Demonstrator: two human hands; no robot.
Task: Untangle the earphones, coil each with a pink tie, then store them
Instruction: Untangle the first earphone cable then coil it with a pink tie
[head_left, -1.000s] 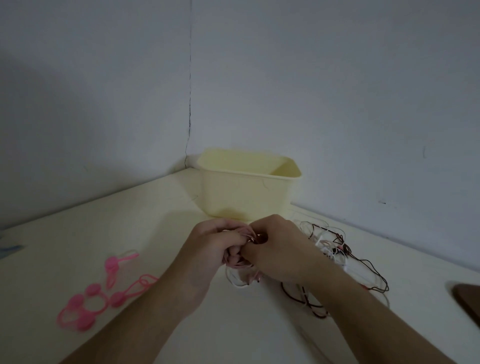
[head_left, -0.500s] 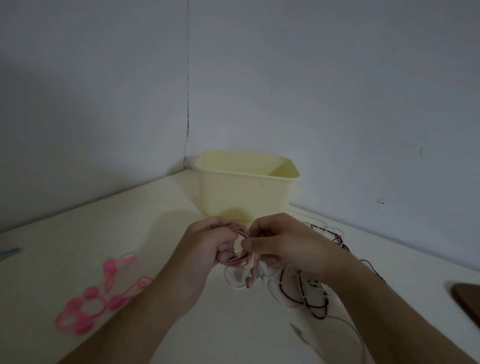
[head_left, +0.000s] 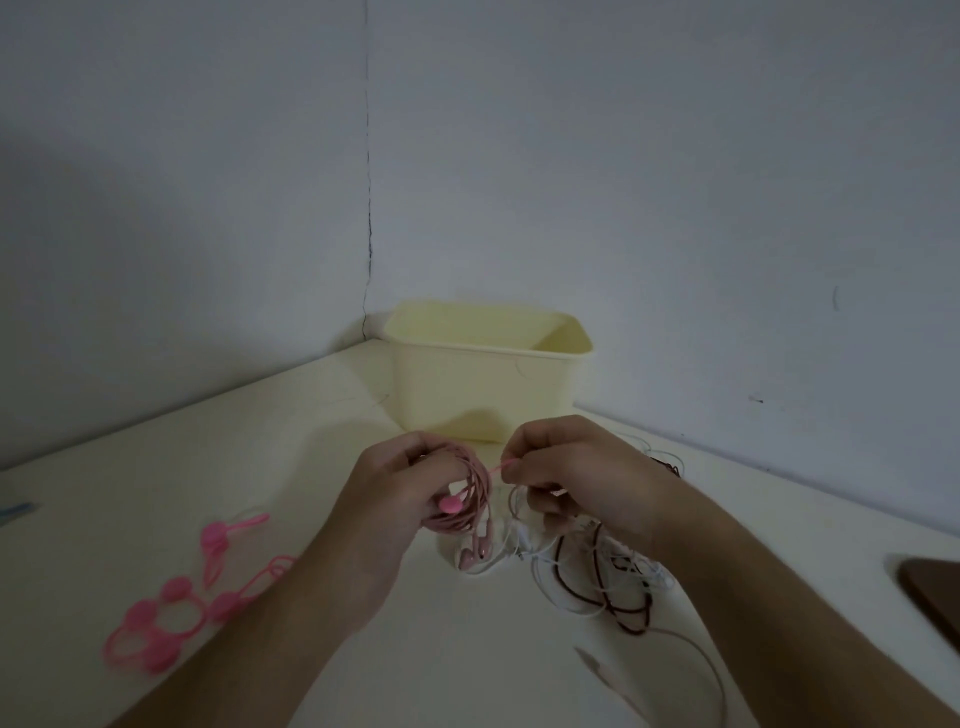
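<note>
My left hand (head_left: 395, 499) grips a coil of pink earphones (head_left: 470, 501) just above the cream table; its earbuds (head_left: 475, 556) dangle below. A pink tie (head_left: 452, 503) crosses the coil, its round button at the front. My right hand (head_left: 576, 473) pinches the thin end of that tie (head_left: 498, 466) and holds it taut to the right of the coil. Under and behind my right hand lies a tangle of white and dark brown earphones (head_left: 608, 582). A pale yellow bin (head_left: 483, 369) stands open just beyond both hands.
Several spare pink ties (head_left: 176, 613) lie on the table at the left. A white cable with a plug (head_left: 675, 660) trails toward the front right. A dark brown object (head_left: 935, 592) sits at the right edge. Walls meet in a corner behind the bin.
My hands have drawn apart. The right hand has pulled the tie's thin end out to the right, and the coil with the tie's button now shows in the left hand.
</note>
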